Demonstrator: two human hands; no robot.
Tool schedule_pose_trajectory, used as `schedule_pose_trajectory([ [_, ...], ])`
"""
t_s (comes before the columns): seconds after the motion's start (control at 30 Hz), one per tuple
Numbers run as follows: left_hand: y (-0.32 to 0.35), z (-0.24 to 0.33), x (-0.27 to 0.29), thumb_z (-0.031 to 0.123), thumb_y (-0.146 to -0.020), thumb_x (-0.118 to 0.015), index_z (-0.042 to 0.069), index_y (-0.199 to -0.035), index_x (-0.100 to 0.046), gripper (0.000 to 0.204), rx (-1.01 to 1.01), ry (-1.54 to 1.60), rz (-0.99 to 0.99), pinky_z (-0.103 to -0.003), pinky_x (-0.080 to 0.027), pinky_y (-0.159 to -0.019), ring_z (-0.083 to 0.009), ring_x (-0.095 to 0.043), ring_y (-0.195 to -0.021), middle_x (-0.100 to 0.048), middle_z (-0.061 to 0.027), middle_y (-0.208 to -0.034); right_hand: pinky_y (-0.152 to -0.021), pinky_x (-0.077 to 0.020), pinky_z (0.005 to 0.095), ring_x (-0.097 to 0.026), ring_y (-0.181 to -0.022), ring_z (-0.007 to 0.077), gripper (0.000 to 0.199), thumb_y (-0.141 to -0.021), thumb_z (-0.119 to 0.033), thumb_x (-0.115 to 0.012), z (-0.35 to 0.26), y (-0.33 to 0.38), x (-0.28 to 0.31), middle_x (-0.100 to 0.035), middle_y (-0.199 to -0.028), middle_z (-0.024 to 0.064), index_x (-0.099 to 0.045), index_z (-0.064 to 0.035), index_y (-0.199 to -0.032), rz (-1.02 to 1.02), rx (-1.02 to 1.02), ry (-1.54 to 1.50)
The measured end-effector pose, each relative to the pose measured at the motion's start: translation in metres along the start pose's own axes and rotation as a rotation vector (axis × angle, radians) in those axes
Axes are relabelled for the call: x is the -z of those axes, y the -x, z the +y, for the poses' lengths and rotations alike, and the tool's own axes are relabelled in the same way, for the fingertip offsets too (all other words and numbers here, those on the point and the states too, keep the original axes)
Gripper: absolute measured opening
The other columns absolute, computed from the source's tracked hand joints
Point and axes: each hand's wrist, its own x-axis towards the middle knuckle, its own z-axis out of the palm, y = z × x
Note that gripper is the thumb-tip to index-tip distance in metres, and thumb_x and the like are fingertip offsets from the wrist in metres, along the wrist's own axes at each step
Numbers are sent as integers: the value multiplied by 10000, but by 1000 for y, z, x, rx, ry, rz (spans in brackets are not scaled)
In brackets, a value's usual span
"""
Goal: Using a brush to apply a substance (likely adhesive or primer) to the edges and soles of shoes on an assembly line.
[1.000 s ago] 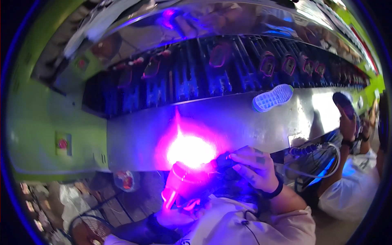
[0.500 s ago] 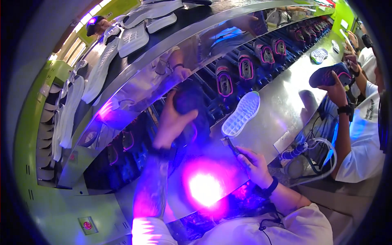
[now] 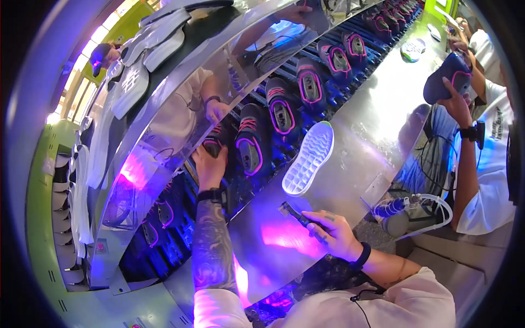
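I see my left hand (image 3: 209,164) stretched forward, arm nearly straight, fingers closed on a dark shoe with pink trim (image 3: 214,145) at the near end of the conveyor row (image 3: 306,82). My right hand (image 3: 331,235) rests low on the steel bench (image 3: 372,131), clamped around one small brush (image 3: 298,216). One white sole (image 3: 308,158) lies just beyond the brush. I count roughly six shoes in the row.

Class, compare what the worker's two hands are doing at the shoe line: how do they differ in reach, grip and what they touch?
The left hand stretches far out to a dark shoe upper with pink trim on the conveyor; the right hand stays close in over the shiny steel bench. The left grasps that bulky upper; the right pinches a thin brush, pointed toward the white sole. Both wear black wristbands.
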Motion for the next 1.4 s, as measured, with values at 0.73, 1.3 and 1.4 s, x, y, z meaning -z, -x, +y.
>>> schedule_pose_trajectory([
  [0.73, 351, -80, 161, 138, -1063, -600, -27, -1426, -509, 408, 475, 1123, 44, -364, -566, -961, -223, -676, -1053, -656, -150, -1230, -652, -512, 254, -591, -721, 53, 348, -1060, -170, -640, 36, 4, -10, -712, -909, -17, -668, -49, -1384, 22, -20, -183],
  [1.3, 356, -58, 176, 87, -1069, -574, -62, -1395, -555, 359, 464, 966, 15, -259, -532, -812, -133, -642, -931, -697, -104, -1088, -887, -548, 323, -687, -974, 140, 380, -1041, -205, -663, 29, 16, -28, -762, -1095, 80, -659, -30, -1378, -14, 11, -110],
  [1.4, 356, -71, 173, 98, -1071, -577, -57, -1369, -578, 336, 405, 920, 1, -260, -533, -784, -121, -645, -876, -701, -76, -1027, -963, -536, 349, -702, -1085, 196, 388, -1041, -218, -657, 8, 18, -27, -753, -1189, 135, -653, -21, -1376, -46, -4, -46],
])
